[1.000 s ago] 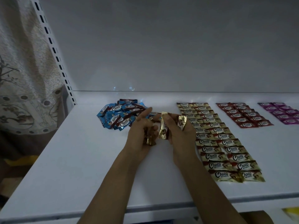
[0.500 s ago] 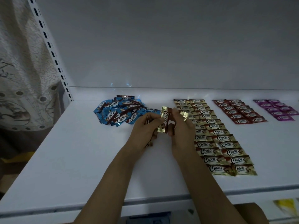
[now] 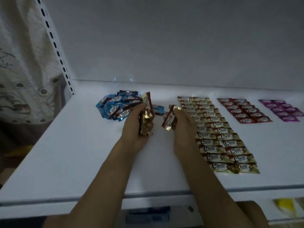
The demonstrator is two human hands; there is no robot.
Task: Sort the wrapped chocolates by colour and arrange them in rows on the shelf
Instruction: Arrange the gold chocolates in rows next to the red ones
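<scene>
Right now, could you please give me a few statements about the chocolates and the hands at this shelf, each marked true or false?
1. The left hand holds a gold bunch. True.
2. The right hand is empty. False: it pinches one gold chocolate.
3. The blue chocolates lie in neat rows. False: they lie in a loose pile.
4. The red rows lie between the gold rows and the purple rows. True.
</scene>
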